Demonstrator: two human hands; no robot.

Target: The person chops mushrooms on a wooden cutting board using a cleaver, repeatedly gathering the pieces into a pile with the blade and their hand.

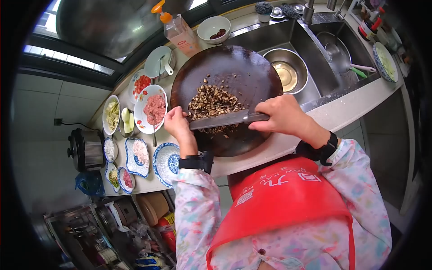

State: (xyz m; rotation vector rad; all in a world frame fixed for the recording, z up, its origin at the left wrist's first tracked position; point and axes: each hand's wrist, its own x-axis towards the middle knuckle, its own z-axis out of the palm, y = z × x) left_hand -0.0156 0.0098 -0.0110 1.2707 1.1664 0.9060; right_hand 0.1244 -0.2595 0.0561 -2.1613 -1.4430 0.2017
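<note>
A round dark chopping board (198, 67) carries a heap of chopped brown and pale bits (216, 100). Across the near side of the heap lies a knife (220, 119), its blade pointing left. My right hand (283, 115) is wrapped round the knife's handle. At the blade's left end, my left hand (178, 126) holds the tip between closed fingers, over the board's left edge. Some chopped bits also show on the near side of the blade. Left of my left hand stands a flowered bowl of minced meat (154, 108) with a spoon in it.
An empty blue-patterned dish (167, 163) and several small filled dishes stand on the left. Behind the board are a pump bottle (181, 33) and a white bowl (213, 29). The sink (310, 54) at the right holds a metal bowl (286, 71). A black cooker (85, 149) is far left.
</note>
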